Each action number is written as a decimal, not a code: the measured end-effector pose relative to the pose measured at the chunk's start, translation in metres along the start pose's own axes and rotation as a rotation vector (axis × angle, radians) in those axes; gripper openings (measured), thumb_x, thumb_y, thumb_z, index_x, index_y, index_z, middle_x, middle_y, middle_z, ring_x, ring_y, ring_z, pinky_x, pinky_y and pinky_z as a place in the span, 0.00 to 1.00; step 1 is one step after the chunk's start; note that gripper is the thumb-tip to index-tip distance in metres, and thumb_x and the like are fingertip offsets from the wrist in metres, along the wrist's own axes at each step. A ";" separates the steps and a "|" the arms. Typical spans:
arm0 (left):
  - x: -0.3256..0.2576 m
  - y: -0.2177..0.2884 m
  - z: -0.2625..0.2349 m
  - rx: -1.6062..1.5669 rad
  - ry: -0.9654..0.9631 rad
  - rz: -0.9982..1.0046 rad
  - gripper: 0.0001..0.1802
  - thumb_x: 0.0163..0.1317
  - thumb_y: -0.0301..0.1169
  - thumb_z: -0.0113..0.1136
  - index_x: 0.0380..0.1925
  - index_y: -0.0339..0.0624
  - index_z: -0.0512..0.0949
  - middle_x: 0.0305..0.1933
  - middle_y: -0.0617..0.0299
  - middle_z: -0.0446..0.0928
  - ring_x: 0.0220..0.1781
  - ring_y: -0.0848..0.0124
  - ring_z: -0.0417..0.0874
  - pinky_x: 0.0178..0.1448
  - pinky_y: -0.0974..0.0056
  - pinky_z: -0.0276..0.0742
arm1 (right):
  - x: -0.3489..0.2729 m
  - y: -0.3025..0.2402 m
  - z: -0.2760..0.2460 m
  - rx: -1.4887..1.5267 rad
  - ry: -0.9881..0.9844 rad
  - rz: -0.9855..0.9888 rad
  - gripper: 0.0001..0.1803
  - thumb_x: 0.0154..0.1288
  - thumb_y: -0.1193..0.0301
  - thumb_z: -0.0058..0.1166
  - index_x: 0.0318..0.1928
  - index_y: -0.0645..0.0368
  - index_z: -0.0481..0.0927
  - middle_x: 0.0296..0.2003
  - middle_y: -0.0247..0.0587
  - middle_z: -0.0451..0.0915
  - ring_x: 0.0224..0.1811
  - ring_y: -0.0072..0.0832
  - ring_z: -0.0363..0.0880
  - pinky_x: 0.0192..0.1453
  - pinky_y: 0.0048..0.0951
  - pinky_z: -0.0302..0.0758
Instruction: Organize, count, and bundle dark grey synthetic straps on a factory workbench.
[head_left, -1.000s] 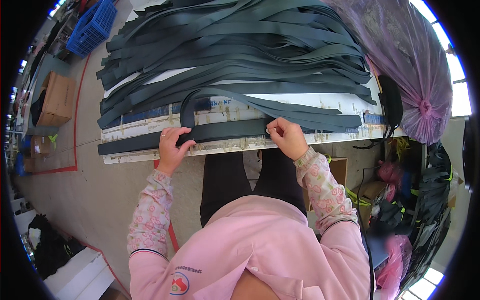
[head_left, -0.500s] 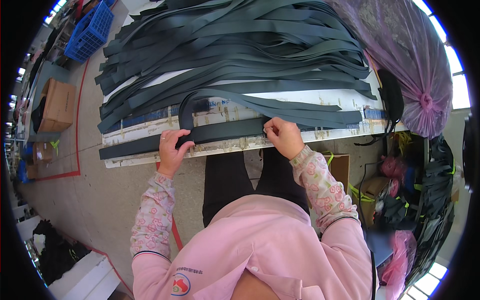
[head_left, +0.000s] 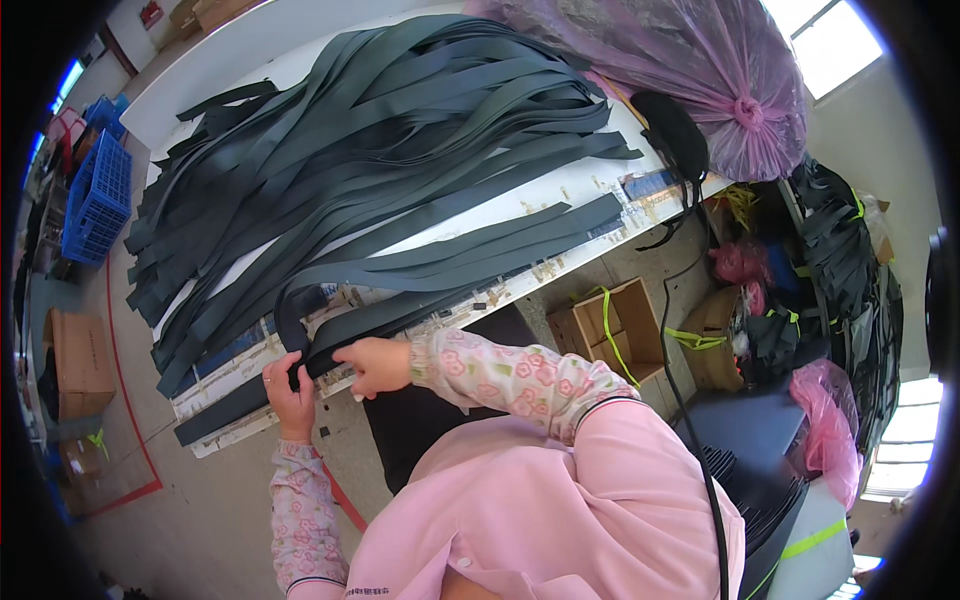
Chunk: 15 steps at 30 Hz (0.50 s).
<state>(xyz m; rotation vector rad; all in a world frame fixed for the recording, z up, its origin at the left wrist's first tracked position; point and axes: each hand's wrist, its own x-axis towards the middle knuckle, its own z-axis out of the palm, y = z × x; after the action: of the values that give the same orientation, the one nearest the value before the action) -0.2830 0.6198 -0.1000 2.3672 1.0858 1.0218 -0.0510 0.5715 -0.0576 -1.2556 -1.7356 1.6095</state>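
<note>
A long, flat dark grey-green strip [head_left: 228, 412] lies along the near edge of the white table, with a bend of it rising beside my fingers. My left hand [head_left: 290, 400] grips this strip near the table's left end, thumb and fingers closed round it. Close on its right is my right hand [head_left: 378, 366], its fingers curled and the index fingertip against the strip. A small white bit shows under the right fingers; I cannot make out what it is. Just beyond, a few more strips [head_left: 440, 255] stretch to the right, and a big heap of them [head_left: 380, 130] covers the table's middle.
A worn white table edge [head_left: 540, 272] slants up to the right, with small dark scraps on it. A black bag [head_left: 672, 135] and a large pink plastic sack [head_left: 700, 60] are at the far right. An open cardboard box [head_left: 608, 330] stands under the table; a blue crate [head_left: 98, 195] stands left.
My right hand has moved left along the strip, from its pinch far to the right to beside my left hand. The whole view has turned, so the table now slants.
</note>
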 end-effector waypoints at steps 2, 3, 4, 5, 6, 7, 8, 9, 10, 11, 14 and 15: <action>-0.004 -0.004 0.006 -0.073 0.090 -0.069 0.11 0.59 0.20 0.59 0.43 0.40 0.80 0.43 0.53 0.79 0.47 0.55 0.77 0.55 0.57 0.71 | 0.022 -0.009 -0.013 -0.154 0.180 -0.111 0.30 0.56 0.72 0.57 0.61 0.65 0.71 0.27 0.49 0.83 0.29 0.38 0.84 0.37 0.36 0.78; -0.001 -0.002 0.004 -0.069 0.091 -0.070 0.11 0.59 0.20 0.59 0.43 0.40 0.80 0.43 0.53 0.79 0.47 0.55 0.77 0.55 0.57 0.71 | 0.032 -0.013 -0.012 -0.372 0.535 -0.248 0.28 0.56 0.72 0.57 0.60 0.64 0.71 0.27 0.49 0.83 0.30 0.41 0.84 0.37 0.37 0.78; 0.001 0.001 0.003 -0.064 0.079 -0.018 0.11 0.59 0.19 0.58 0.42 0.40 0.80 0.42 0.53 0.78 0.47 0.54 0.76 0.54 0.56 0.71 | 0.039 -0.014 -0.011 -0.421 0.587 -0.199 0.26 0.57 0.72 0.57 0.58 0.62 0.73 0.27 0.49 0.83 0.31 0.42 0.84 0.38 0.38 0.78; 0.003 0.003 0.001 -0.055 0.068 0.029 0.11 0.59 0.19 0.57 0.41 0.40 0.80 0.42 0.53 0.77 0.46 0.54 0.76 0.53 0.56 0.71 | 0.047 -0.015 -0.012 -0.469 0.634 -0.152 0.24 0.57 0.72 0.57 0.56 0.61 0.74 0.27 0.50 0.82 0.31 0.43 0.84 0.38 0.39 0.79; 0.001 0.001 -0.005 -0.030 0.081 0.004 0.11 0.59 0.19 0.57 0.41 0.40 0.80 0.42 0.53 0.77 0.46 0.54 0.76 0.53 0.56 0.71 | 0.053 -0.017 -0.006 -0.460 0.602 -0.171 0.24 0.57 0.72 0.57 0.56 0.61 0.74 0.27 0.50 0.82 0.31 0.43 0.84 0.38 0.39 0.79; -0.002 0.000 -0.010 0.039 0.017 0.011 0.11 0.58 0.20 0.57 0.41 0.41 0.80 0.40 0.53 0.77 0.45 0.54 0.76 0.52 0.56 0.71 | 0.053 -0.016 0.000 -0.303 0.509 -0.220 0.21 0.58 0.72 0.57 0.53 0.60 0.76 0.28 0.50 0.83 0.31 0.43 0.84 0.38 0.39 0.79; -0.004 -0.001 -0.014 0.111 -0.048 0.010 0.11 0.57 0.20 0.57 0.40 0.42 0.81 0.38 0.54 0.76 0.43 0.54 0.75 0.51 0.56 0.71 | 0.053 -0.014 0.006 -0.144 0.405 -0.264 0.18 0.59 0.72 0.57 0.50 0.59 0.78 0.28 0.50 0.83 0.32 0.42 0.85 0.38 0.39 0.79; 0.002 0.002 -0.009 0.099 -0.006 0.019 0.11 0.57 0.22 0.58 0.40 0.44 0.82 0.36 0.54 0.76 0.41 0.55 0.75 0.48 0.55 0.70 | 0.053 -0.006 0.010 -0.166 0.487 -0.316 0.11 0.60 0.71 0.57 0.43 0.59 0.82 0.27 0.49 0.83 0.30 0.40 0.84 0.37 0.38 0.79; 0.006 0.004 -0.008 0.104 0.022 0.046 0.11 0.57 0.23 0.60 0.40 0.45 0.82 0.35 0.56 0.77 0.41 0.56 0.76 0.48 0.54 0.69 | 0.053 -0.001 0.010 -0.183 0.511 -0.296 0.08 0.59 0.72 0.58 0.38 0.60 0.83 0.27 0.49 0.83 0.29 0.40 0.84 0.35 0.37 0.79; 0.009 0.007 -0.006 0.072 0.014 0.024 0.10 0.57 0.26 0.62 0.40 0.46 0.82 0.36 0.57 0.77 0.40 0.56 0.77 0.48 0.54 0.69 | 0.050 0.000 0.008 -0.196 0.517 -0.200 0.07 0.60 0.71 0.59 0.37 0.60 0.83 0.25 0.46 0.82 0.27 0.37 0.83 0.34 0.35 0.78; 0.013 0.007 0.002 0.061 0.028 0.007 0.12 0.55 0.28 0.65 0.40 0.50 0.82 0.37 0.60 0.78 0.44 0.57 0.76 0.49 0.55 0.69 | 0.038 -0.004 -0.001 -0.168 0.431 -0.089 0.08 0.59 0.71 0.60 0.37 0.60 0.83 0.24 0.48 0.82 0.27 0.40 0.84 0.33 0.37 0.78; 0.013 0.007 0.001 0.040 0.033 -0.001 0.12 0.54 0.29 0.66 0.40 0.51 0.82 0.37 0.61 0.78 0.44 0.57 0.77 0.50 0.55 0.70 | 0.037 -0.008 0.002 -0.191 0.410 -0.062 0.08 0.59 0.70 0.60 0.37 0.60 0.83 0.24 0.47 0.82 0.27 0.39 0.83 0.33 0.36 0.77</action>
<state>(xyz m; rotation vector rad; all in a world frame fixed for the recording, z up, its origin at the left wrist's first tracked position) -0.2729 0.6247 -0.0904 2.3883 1.1300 1.0523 -0.0729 0.6028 -0.0598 -1.4821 -1.6694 1.0745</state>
